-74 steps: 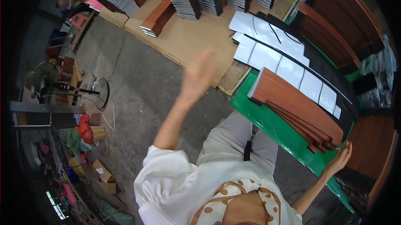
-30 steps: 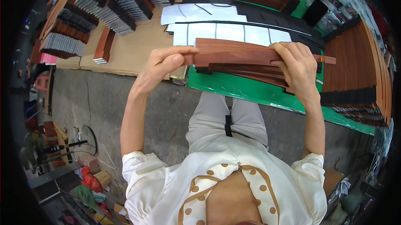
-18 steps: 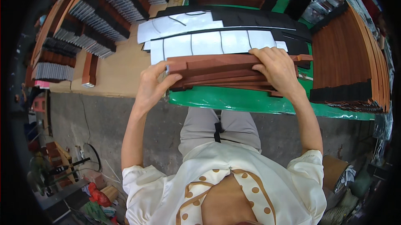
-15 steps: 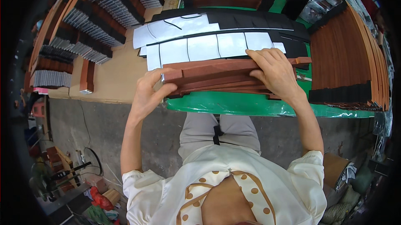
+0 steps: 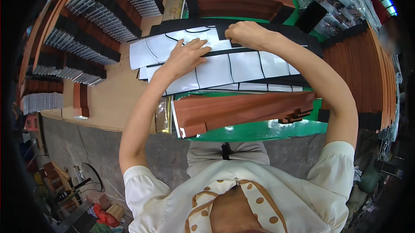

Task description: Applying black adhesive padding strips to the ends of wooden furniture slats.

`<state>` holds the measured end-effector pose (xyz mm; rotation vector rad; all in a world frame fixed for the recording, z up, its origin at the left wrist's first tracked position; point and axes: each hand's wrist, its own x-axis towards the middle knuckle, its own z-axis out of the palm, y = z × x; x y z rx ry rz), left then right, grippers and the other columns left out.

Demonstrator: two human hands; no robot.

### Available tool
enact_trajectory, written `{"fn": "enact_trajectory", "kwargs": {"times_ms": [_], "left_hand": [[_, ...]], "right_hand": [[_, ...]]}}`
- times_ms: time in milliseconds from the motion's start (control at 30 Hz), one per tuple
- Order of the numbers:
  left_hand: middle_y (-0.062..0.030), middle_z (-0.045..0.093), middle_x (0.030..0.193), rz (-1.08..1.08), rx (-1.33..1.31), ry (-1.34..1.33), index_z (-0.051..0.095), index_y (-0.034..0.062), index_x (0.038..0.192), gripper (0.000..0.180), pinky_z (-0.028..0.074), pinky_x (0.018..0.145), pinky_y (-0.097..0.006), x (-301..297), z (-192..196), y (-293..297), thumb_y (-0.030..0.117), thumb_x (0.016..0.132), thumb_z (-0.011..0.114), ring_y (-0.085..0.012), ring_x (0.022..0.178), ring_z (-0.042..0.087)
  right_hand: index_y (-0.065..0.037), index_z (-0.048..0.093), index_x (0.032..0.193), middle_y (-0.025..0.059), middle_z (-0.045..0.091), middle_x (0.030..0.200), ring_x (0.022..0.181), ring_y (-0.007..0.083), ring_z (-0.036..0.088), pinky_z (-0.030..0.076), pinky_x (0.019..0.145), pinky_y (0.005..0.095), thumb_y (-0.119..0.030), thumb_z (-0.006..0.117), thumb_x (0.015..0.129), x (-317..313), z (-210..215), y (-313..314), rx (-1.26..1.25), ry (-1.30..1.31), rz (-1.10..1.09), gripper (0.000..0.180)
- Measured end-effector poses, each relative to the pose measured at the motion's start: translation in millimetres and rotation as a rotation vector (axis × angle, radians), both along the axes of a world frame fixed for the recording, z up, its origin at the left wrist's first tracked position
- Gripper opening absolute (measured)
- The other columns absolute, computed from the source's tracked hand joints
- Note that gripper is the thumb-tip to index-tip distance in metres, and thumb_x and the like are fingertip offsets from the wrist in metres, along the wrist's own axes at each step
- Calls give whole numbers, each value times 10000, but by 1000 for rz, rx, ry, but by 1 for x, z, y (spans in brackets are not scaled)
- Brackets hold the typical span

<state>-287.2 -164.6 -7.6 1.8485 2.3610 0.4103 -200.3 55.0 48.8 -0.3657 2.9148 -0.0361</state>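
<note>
My left hand (image 5: 186, 58) lies with fingers spread on a pile of white-faced sheets (image 5: 147, 52) marked off by black lines. Further right, my right hand (image 5: 247, 34) is closed, its fingertips bent down at the upper edge of the sheets beside black material (image 5: 276, 34); what it pinches, if anything, is hidden. Nearer to me a reddish-brown wooden piece (image 5: 242, 110) with a pale left end and notched corners rests on the green table cover (image 5: 259, 132). Neither hand touches it.
Stacked brown boards with black-covered ends (image 5: 352, 77) stand at the right. Rows of similar pieces with grey ends (image 5: 93, 8) fill the left, beside a lone brown block (image 5: 81, 99) on cardboard (image 5: 116, 103). More brown boards (image 5: 237, 1) and clear plastic-wrapped items (image 5: 333, 10) lie behind.
Both hands have let go of the wooden piece, which now lies on the green cover. They have moved away from me, onto the white and black sheets.
</note>
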Motion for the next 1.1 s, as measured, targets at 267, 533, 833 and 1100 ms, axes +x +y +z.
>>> {"fn": "enact_trajectory", "kwargs": {"times_ms": [267,533,833,1100], "left_hand": [[-64,401,1405,-15,-168,-2,484,132,1297,476,287,1048,-539,-5,-29,21,355,879,528,-270,1340,291],[-66,440,1373,-29,-25,55,518,116,1262,467,341,992,-571,-9,-47,17,362,867,548,-295,1305,343],[-91,433,1384,-7,-57,-157,534,106,1257,389,300,1059,-486,-18,-27,11,252,896,545,-280,1323,335],[-20,601,654,389,600,-822,670,-29,845,316,402,557,-207,24,98,-20,284,803,697,-58,621,512]], "right_hand": [[37,619,888,150,626,860,832,289,636,535,735,361,-91,662,749,-31,-57,10,39,125,136,194],[7,591,817,117,609,777,762,249,627,534,635,344,-63,620,717,-29,-67,16,157,250,310,125],[-6,686,892,164,661,748,675,270,652,512,696,346,-148,569,760,-37,-20,20,-487,235,-406,227],[-33,608,714,88,600,627,585,230,600,475,557,334,-80,599,692,31,68,-56,-324,729,46,53]]}}
